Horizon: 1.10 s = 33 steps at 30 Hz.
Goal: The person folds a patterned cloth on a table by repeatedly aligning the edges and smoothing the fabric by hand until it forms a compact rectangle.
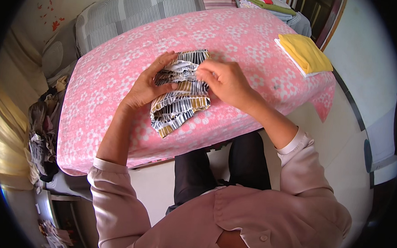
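Note:
A small cloth garment (186,87) with a black, white and mustard striped print lies bunched in front of me on a pink flowered blanket (121,57). Its gathered, elastic-looking edge shows whitish lining across the middle, and an opening gapes at the near end. My left hand (153,83) grips the left side, its thumb across the fabric and its fingers spread toward the far edge. At the right, my right hand (223,80) has its fingers curled and pinched on the garment's gathered edge. The fingertips partly cover that edge.
Folded yellow cloth (304,54) lies over a white one at the blanket's right corner. A grey striped cushion (136,16) stands behind the blanket. Folded textiles (267,4) are stacked at the far right. Rumpled dark clothes (45,137) hang at the left.

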Tool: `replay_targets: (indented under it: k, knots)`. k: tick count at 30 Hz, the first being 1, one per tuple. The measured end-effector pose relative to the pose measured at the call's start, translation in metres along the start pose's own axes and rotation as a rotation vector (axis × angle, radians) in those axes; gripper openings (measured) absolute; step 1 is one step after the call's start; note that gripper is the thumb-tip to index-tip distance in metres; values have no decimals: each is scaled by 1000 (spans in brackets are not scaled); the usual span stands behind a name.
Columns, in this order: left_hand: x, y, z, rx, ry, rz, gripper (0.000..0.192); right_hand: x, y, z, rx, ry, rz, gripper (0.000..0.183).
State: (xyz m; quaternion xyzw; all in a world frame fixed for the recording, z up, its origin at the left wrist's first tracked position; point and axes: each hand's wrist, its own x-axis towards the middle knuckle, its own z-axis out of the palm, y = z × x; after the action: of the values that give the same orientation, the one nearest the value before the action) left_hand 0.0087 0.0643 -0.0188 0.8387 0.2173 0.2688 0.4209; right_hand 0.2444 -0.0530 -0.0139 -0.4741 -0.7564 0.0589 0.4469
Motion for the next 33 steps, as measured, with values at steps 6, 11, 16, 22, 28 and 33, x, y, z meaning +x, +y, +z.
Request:
replay_targets:
  k: [6, 11, 16, 22, 28, 33]
  knots:
    - [2, 3, -17, -41, 151, 13, 100, 16, 34, -28, -29, -251, -17, 86]
    - [2, -11, -18, -203, 122, -141, 97, 37, 62, -17, -125, -387, -50, 89]
    - [3, -11, -24, -140, 243, -289, 87, 65, 92, -28, 283, -571, 65, 67]
    - [10, -6, -17, -125, 271, -478, 100, 99, 135, -18, 481, -291, 485, 31]
    - [12, -11, -9, 153, 276, -473, 100, 114, 155, 7, 671, 69, 873, 52]
    - [14, 3, -3, 154, 259, -563, 80, 129, 151, 22, 497, -14, 834, 55]
